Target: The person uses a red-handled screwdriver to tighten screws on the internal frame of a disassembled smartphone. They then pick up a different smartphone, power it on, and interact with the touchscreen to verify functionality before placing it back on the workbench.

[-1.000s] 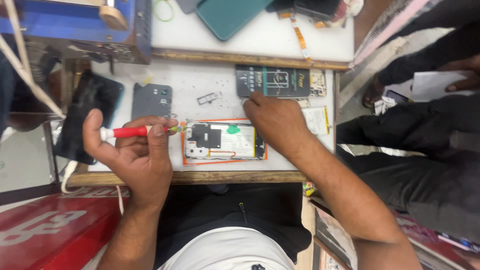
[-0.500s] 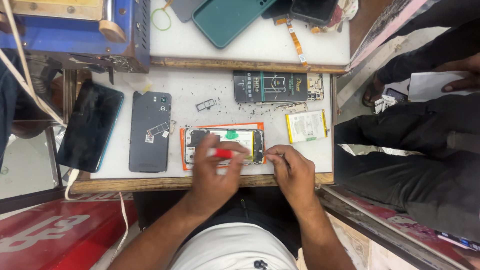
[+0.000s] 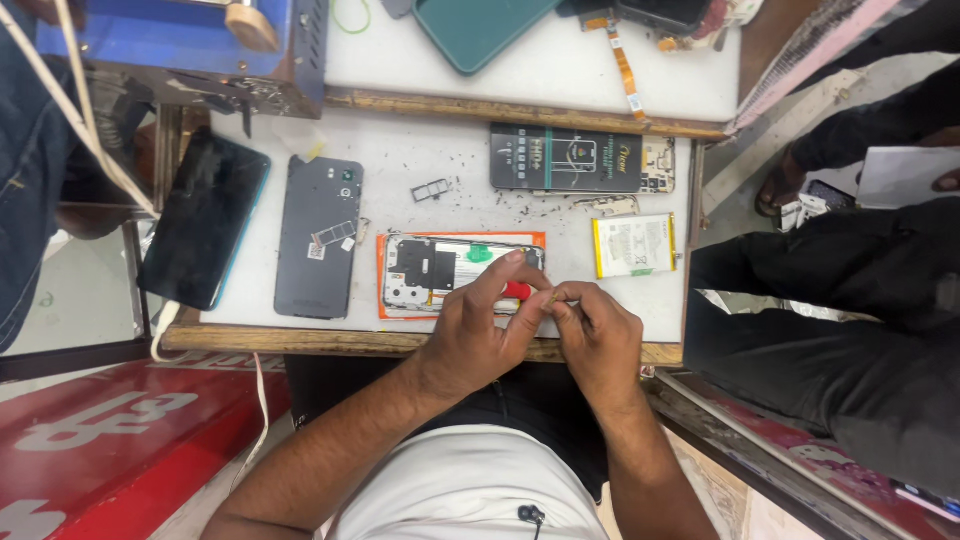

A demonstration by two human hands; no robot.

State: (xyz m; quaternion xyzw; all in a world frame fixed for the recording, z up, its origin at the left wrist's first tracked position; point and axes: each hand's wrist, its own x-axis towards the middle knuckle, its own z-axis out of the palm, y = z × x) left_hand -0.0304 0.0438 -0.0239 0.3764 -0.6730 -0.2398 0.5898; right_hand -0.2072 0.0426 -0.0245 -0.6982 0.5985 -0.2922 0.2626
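Note:
An opened phone [image 3: 440,270] in an orange frame lies near the front edge of the white worktop [image 3: 420,150], its boards and green tab exposed. My left hand [image 3: 470,335] rests over the phone's right end and grips a red-handled screwdriver [image 3: 517,291]. My right hand [image 3: 600,340] sits just to the right, its thumb and forefinger pinched at the screwdriver's tip. What is between those fingertips is too small to make out.
Left of the opened phone are a grey back cover [image 3: 318,238] and a black phone [image 3: 205,220]. A pale battery [image 3: 634,245], a dark flat box [image 3: 565,158] and a small tray [image 3: 430,189] lie behind. Another person's dark-trousered legs [image 3: 850,300] fill the right.
My left hand moved the screwdriver from the phone's left end to its right end. My right hand came back from the dark box to meet the screwdriver's tip.

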